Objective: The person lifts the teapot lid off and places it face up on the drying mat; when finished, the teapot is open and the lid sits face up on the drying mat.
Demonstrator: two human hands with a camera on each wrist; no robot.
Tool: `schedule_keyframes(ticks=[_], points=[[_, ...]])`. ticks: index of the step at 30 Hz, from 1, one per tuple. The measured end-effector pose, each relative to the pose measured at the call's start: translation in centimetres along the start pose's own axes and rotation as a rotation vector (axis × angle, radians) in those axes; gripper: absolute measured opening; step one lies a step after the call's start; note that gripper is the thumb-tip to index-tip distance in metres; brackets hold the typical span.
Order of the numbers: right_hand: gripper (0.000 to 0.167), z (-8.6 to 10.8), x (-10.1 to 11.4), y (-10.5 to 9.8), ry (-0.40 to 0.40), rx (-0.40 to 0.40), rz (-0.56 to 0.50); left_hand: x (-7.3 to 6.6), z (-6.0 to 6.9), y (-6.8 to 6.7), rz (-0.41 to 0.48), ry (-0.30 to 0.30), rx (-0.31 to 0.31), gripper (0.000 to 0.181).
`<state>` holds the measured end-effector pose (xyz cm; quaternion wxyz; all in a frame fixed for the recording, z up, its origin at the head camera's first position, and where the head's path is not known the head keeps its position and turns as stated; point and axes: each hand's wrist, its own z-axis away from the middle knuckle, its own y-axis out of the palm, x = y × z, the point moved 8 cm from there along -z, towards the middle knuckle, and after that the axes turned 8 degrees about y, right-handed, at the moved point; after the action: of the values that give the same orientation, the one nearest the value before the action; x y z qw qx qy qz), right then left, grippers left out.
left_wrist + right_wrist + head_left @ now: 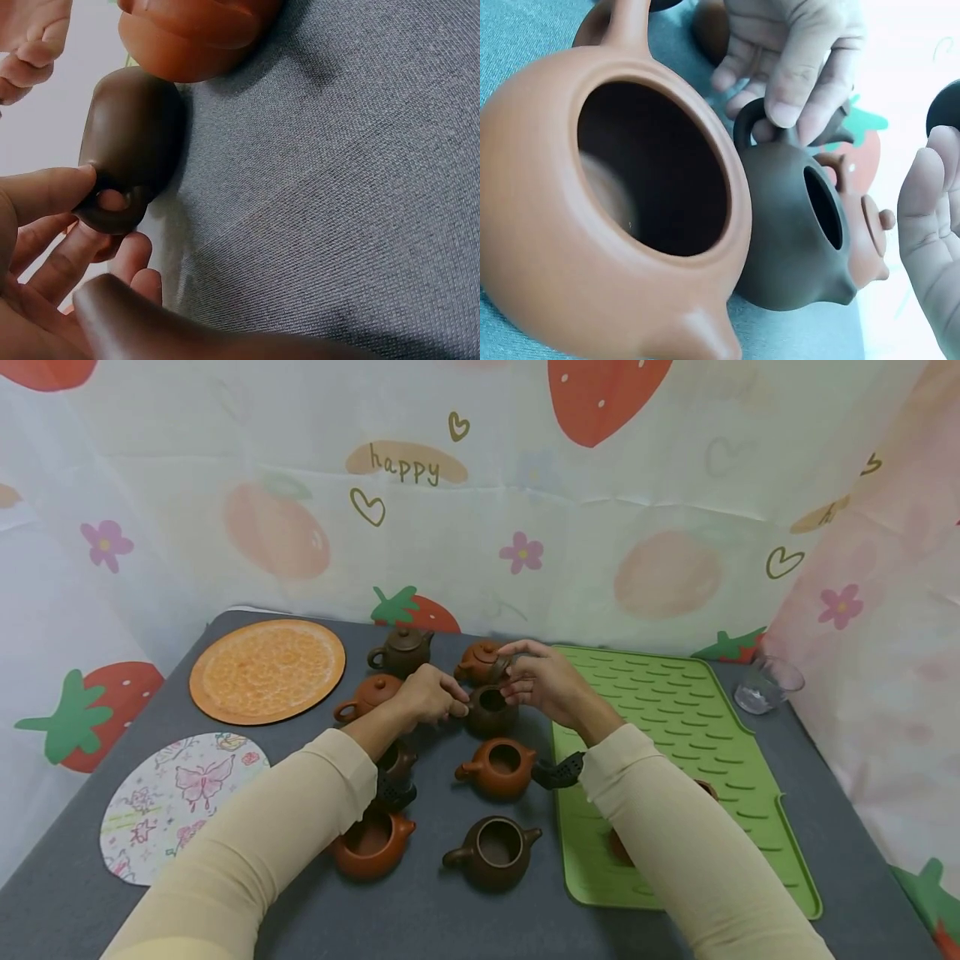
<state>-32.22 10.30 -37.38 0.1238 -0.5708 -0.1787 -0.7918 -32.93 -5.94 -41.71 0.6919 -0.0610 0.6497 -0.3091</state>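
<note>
Two hands meet over one dark brown teapot, which stands in the middle of the bench, between an open orange pot nearer the person and a lidded orange pot farther back. The left hand pinches the teapot's handle, thumb on one side and fingers on the other. The right hand holds a dark lid at its fingertips; exactly where the thumb sits cannot be told.

The relation that matters is lid to opening. From the head camera the lid appears at the far rim, tipped well away from flat, while the right wrist view shows it apart from the opening. How high it hangs is hard to judge. The teapot's long axis, handle to spout, runs roughly left to right across the bench, with the handle toward the left hand and the spout on the right hand's side. The left hand is the nearer one, already touching; the right hand has only the lid.

The teapot is upright, smooth and dull-surfaced, with a round, full belly, a small ring handle, a short spout and a wide round mouth, dark inside.
</note>
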Motion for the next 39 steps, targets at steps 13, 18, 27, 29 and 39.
schedule_keyframes(ticks=[13, 18, 27, 29, 39], points=[[0.031, 0.9, 1.3, -0.3, -0.048, 0.034, -0.010, 0.0, -0.1, -0.1, -0.002, 0.000, -0.004, 0.006], [0.038, 1.4, 1.9, -0.5, -0.067, 0.039, -0.011, 0.0, -0.1, -0.1, -0.014, -0.004, 0.000, 0.007], [0.044, 3.2, 3.2, -1.0, -0.103, 0.008, 0.106, 0.2, -0.1, 0.0, -0.014, -0.001, 0.004, 0.007], [0.043, 3.6, 3.6, -1.2, -0.112, -0.010, 0.167, 0.2, -0.1, 0.0, -0.011, 0.005, 0.003, 0.007], [0.046, 5.8, 5.3, -1.6, -0.172, -0.042, 0.403, 0.1, 0.0, 0.0, -0.004, 0.009, 0.000, 0.007]])
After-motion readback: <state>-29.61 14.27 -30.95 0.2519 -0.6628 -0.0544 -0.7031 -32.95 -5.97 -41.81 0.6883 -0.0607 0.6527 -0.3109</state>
